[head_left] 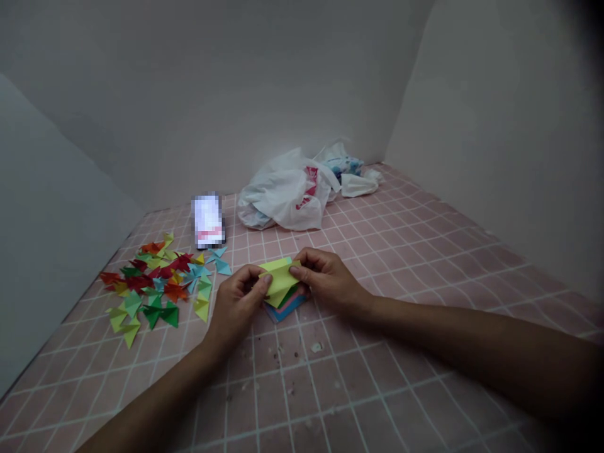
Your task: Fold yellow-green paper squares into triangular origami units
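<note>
1. Two hands fill my near view: I have the left hand [234, 306] and the right hand [328, 280] pinching a yellow-green folded paper [279, 281] from either side, a narrow, firm grip.
2. That paper sits directly over a small stack of coloured paper [285, 308] on the pink tiled surface [358, 402].
3. Left of my hands, I see scattered folded origami pieces [151, 283] in red, green, yellow and blue.
4. Farthest off, I make out a phone [208, 221], its screen pixelated, beside a white plastic bag [283, 192].

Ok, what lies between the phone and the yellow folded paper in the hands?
Small teal folded paper pieces lie there on the pink tile surface, as the head view shows.
</note>
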Available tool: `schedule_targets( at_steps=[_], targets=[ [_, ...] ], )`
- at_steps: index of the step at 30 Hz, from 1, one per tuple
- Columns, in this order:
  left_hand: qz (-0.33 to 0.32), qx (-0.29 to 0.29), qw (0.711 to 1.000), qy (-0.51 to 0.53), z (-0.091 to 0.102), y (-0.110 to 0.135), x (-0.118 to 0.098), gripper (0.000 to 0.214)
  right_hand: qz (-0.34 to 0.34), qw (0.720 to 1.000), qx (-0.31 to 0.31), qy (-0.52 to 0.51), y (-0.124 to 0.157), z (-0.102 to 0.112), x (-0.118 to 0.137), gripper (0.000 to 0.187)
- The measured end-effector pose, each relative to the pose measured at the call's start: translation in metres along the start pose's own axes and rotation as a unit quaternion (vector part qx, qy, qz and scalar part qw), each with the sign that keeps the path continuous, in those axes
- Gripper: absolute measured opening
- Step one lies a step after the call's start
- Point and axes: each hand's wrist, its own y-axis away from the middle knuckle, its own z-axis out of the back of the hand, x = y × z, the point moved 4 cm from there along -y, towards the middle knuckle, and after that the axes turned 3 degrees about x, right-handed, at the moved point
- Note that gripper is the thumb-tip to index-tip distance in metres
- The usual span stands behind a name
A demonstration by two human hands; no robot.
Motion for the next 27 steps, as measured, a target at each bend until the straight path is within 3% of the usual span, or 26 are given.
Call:
schedule_targets(
  at_steps=[7,15,18,21,23,27],
  targets=[
    [-0.015,-0.027,0.999,-0.018,0.002,0.000,-0.001,0.021,-0.038,0.998,0.035,-0.025,0.000,-0.005,-0.004,0.023],
    [0.014,-0.038,0.999,-0.012,0.003,0.003,-0.003,0.024,-0.037,0.997,0.048,0.039,0.004,-0.008,0.004,0.018],
    [0.033,-0.001,0.998,0.048,-0.001,0.002,-0.001,0.027,-0.022,0.998,0.041,0.046,0.005,-0.007,0.004,0.018],
    [0.082,0.074,0.991,0.072,-0.011,0.003,0.005,0.027,0.008,0.996,0.051,0.076,0.006,-0.007,0.006,0.017],
    [0.117,0.092,0.986,0.075,-0.015,0.005,0.007,0.031,0.037,0.992,0.058,0.104,0.007,-0.007,0.009,0.015],
    [0.115,0.088,0.988,0.060,-0.015,0.005,0.005,0.042,0.098,0.980,0.056,0.162,0.007,-0.008,0.018,0.013]
  ],
)
